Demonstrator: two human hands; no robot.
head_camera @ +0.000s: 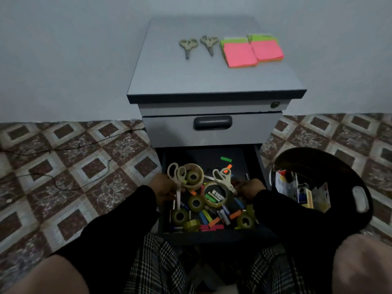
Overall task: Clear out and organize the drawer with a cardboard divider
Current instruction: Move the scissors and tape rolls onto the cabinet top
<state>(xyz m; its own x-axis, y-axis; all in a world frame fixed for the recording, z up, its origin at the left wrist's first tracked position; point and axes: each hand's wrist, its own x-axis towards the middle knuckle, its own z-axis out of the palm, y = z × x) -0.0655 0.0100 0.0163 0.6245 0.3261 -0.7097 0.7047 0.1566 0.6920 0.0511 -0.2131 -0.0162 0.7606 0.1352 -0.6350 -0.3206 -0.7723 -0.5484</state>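
The open lower drawer (pixel 212 235) of a grey cabinet (pixel 212 81) holds several tape rolls (pixel 196 202), batteries and coloured paper strips. My left hand (pixel 163 188) grips a pair of beige scissors (pixel 177 175) by the blades, handles pointing up, over the drawer's left side. My right hand (pixel 250 188) holds a second pair of beige scissors (pixel 223 177) by the blade end over the right side. On the cabinet top lie two more scissors (pixel 187 46) and stacks of pink and green sticky notes (pixel 252 52).
A black round bin (pixel 358 198) with packaging and scraps stands right of the drawer. The upper drawer (pixel 212 128) is closed. Thin cables (pixel 63 149) run over the patterned tile floor at left. My knees frame the bottom corners.
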